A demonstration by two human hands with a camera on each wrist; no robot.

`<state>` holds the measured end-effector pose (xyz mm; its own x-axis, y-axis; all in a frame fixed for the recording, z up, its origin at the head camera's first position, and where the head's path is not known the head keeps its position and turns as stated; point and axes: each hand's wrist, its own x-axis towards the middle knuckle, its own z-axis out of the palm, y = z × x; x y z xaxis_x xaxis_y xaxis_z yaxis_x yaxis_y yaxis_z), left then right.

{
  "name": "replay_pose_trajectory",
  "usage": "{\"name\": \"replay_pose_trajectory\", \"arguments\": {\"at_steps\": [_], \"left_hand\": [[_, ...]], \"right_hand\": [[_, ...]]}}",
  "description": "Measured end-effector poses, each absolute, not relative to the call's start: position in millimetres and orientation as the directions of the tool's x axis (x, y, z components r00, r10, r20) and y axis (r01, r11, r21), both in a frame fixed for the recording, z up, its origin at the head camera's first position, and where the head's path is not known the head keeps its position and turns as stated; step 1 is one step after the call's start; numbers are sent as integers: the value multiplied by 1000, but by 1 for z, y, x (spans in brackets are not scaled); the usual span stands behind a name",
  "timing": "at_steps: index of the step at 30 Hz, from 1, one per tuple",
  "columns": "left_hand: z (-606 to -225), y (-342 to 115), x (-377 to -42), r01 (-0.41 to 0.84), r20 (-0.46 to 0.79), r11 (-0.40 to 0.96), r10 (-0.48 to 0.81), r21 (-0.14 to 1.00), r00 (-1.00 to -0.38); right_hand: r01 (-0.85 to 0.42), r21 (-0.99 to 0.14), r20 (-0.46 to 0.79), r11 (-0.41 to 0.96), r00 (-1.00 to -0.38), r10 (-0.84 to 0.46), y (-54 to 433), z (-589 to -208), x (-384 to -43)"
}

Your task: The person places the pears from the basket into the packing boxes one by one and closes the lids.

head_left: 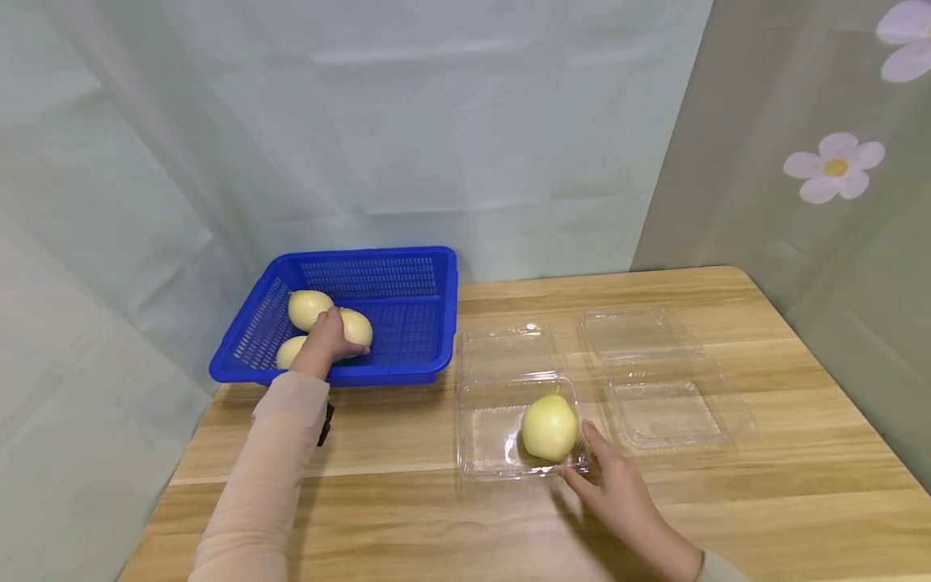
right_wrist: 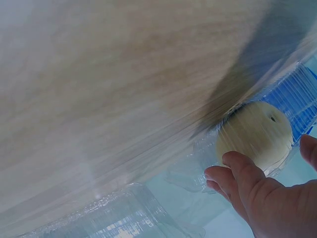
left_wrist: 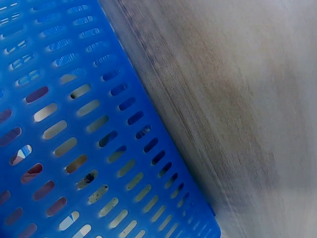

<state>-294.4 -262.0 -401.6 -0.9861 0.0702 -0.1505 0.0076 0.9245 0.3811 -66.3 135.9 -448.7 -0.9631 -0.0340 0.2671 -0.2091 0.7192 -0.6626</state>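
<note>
Inside the blue basket [head_left: 403,373], my left hand [head_left: 330,343] grips a pale yellow pear [head_left: 357,326], its fingers partly hidden. Beside it lie two more pears, one behind [head_left: 309,309] and one in front [head_left: 290,352]. My right hand [head_left: 618,489] holds the near right corner of an opened clear plastic box [head_left: 487,465], thumb at the front edge and fingers along the right side. One yellow-green pear [head_left: 549,428] sits in the right half of that box, stem up. In the left wrist view the slotted basket wall [left_wrist: 111,119] hides the left hand.
A second clear plastic box [head_left: 665,412] lies opened to the right of the first, its lid folded back. Both stand on a wooden table [head_left: 807,485]. A pale curtain [head_left: 465,137] hangs right behind the table's far edge.
</note>
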Motion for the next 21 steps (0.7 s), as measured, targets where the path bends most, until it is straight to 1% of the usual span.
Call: {"name": "replay_pose_trajectory", "arguments": {"at_steps": [8, 15, 21], "left_hand": [[-404, -262, -294, 8, -143, 917, 71, 399, -987], [-404, -262, -294, 28, -134, 933, 81, 359, -988], [-402, -261, -294, 34, -119, 933, 81, 359, -990]], "right_hand": [[-211, -653, 271, 728, -962, -36, 136, -449, -66], [-214, -652, 271, 728, -962, -40, 136, -449, -66], [-216, -654, 278, 725, -960, -36, 136, -449, -66]]}}
